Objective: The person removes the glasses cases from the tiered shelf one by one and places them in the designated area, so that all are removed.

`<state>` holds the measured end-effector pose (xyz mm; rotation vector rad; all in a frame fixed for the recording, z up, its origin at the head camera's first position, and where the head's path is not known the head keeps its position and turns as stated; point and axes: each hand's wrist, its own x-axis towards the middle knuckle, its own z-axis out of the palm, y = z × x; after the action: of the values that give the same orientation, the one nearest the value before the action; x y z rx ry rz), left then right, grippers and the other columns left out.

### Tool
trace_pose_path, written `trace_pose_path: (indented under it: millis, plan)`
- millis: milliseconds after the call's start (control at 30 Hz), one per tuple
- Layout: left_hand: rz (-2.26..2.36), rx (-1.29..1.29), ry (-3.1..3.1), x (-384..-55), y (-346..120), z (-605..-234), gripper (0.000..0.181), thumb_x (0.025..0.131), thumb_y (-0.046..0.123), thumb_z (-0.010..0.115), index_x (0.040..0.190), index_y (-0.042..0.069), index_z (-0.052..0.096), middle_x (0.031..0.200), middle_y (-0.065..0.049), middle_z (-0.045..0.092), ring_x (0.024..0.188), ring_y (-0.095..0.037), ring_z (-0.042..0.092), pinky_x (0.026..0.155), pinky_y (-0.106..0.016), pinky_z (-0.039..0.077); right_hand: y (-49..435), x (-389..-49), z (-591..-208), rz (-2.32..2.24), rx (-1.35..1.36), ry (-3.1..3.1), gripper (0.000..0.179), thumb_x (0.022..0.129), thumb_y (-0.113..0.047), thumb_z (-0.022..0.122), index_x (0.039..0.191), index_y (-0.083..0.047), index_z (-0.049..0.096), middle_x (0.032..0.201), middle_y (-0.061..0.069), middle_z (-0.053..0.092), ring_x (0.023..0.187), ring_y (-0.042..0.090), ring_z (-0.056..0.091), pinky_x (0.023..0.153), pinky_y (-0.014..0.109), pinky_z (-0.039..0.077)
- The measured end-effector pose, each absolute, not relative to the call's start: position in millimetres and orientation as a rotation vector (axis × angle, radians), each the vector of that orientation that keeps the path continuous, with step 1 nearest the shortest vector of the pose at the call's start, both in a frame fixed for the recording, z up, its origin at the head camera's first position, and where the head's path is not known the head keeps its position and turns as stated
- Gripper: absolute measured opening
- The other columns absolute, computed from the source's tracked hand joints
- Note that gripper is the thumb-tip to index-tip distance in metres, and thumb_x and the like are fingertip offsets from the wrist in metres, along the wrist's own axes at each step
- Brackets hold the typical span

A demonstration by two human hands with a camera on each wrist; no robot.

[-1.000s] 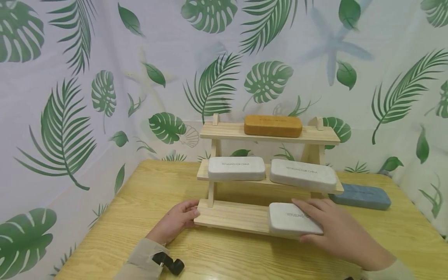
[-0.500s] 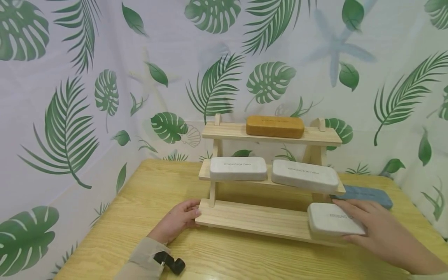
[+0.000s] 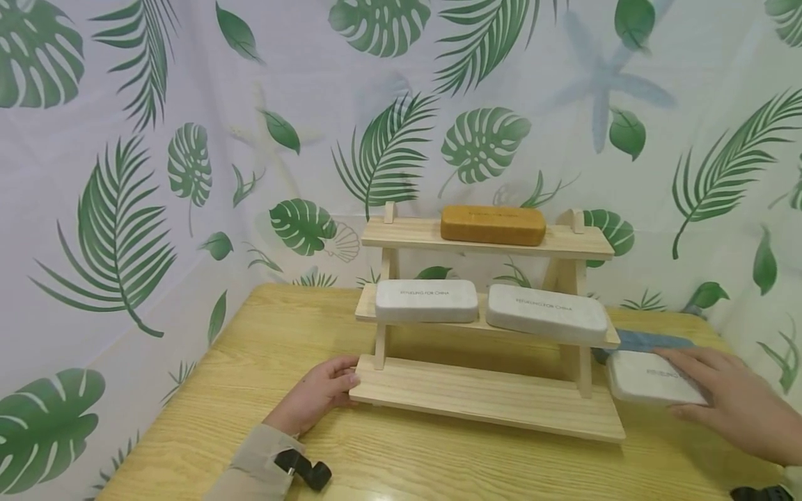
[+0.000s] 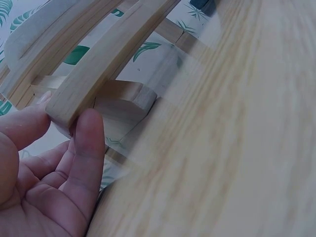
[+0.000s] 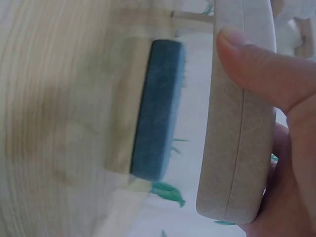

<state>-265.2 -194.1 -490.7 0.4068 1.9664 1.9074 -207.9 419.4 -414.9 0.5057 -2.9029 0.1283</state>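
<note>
My right hand (image 3: 736, 400) grips a white glasses case (image 3: 654, 379) with printed lettering, held just right of the wooden shelf stand's bottom tier (image 3: 482, 400). The right wrist view shows my thumb across the side of that case (image 5: 227, 148), along its seam. At the stand's left end, my left hand (image 3: 319, 393) pinches the edge of the bottom board (image 4: 79, 89) between thumb and fingers. Behind the held case lies a blue glasses case (image 5: 158, 111) on the table, partly covered by it in the head view.
On the middle tier sit two white cases, a left one (image 3: 426, 301) and a right one (image 3: 545, 311). An orange case (image 3: 493, 225) lies on the top tier. A leaf-patterned cloth (image 3: 282, 139) hangs behind the wooden table (image 3: 250, 334).
My right hand has carried the white glasses case rightward off the bottom tier to beyond its right end. My left hand stays at the board's left end.
</note>
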Motion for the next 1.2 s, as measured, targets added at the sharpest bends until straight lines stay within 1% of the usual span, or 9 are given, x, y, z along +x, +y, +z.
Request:
trace_pose_path:
  millis: [167, 300, 433, 633, 900, 1200]
  plan:
    - [1.907, 0.401, 1.963, -265, -194, -490, 0.058, 0.106, 0.023, 0.056, 0.152, -0.005, 0.035, 0.132, -0.02, 0.058, 0.114, -0.028, 0.063, 0.09, -0.037, 0.055, 430, -220, -428, 0.101, 0.531, -2.855, 0.094, 0.073, -0.033, 0.091, 0.15, -0.004, 0.045, 0.131, 0.032, 0.048, 0.111, 0.056, 0.046, 0.083, 0.07, 0.041]
    - [1.91, 0.391, 1.96, -264, -194, -490, 0.057, 0.107, 0.023, 0.056, 0.152, -0.006, 0.036, 0.133, -0.02, 0.058, 0.115, -0.028, 0.062, 0.091, -0.038, 0.054, 434, -231, -444, 0.122, 0.588, -2.813, 0.094, 0.072, -0.033, 0.091, 0.15, -0.005, 0.045, 0.132, 0.03, 0.049, 0.115, 0.053, 0.046, 0.085, 0.069, 0.041]
    - [1.919, 0.392, 1.954, -263, -193, -490, 0.056, 0.107, 0.021, 0.055, 0.151, -0.007, 0.036, 0.132, -0.02, 0.058, 0.115, -0.029, 0.062, 0.092, -0.04, 0.054, 437, -239, -454, 0.18, 0.589, -2.876, 0.097, 0.075, -0.037, 0.089, 0.153, -0.006, 0.041, 0.138, 0.031, 0.045, 0.122, 0.055, 0.04, 0.088, 0.072, 0.038]
    - [1.928, 0.381, 1.954, -263, -193, -489, 0.057, 0.107, 0.02, 0.055, 0.152, -0.007, 0.034, 0.132, -0.021, 0.058, 0.115, -0.03, 0.062, 0.093, -0.041, 0.054, 439, -249, -461, 0.188, 0.494, -2.994, 0.094, 0.08, -0.041, 0.084, 0.153, -0.002, 0.038, 0.142, 0.037, 0.039, 0.125, 0.061, 0.034, 0.093, 0.077, 0.032]
    - [1.927, 0.389, 1.946, -264, -193, -489, 0.057, 0.107, 0.02, 0.055, 0.153, -0.006, 0.034, 0.133, -0.02, 0.057, 0.116, -0.029, 0.062, 0.092, -0.039, 0.054, 440, -256, -464, 0.212, 0.424, -3.051, 0.092, 0.081, -0.037, 0.084, 0.153, -0.003, 0.038, 0.143, 0.04, 0.035, 0.127, 0.063, 0.03, 0.095, 0.079, 0.028]
    - [1.923, 0.396, 1.951, -265, -194, -492, 0.058, 0.107, 0.02, 0.054, 0.153, -0.007, 0.032, 0.134, -0.022, 0.056, 0.116, -0.03, 0.062, 0.092, -0.039, 0.054, 443, -266, -469, 0.276, 0.412, -3.074, 0.094, 0.082, -0.038, 0.083, 0.154, -0.003, 0.035, 0.144, 0.041, 0.032, 0.128, 0.064, 0.027, 0.095, 0.08, 0.027]
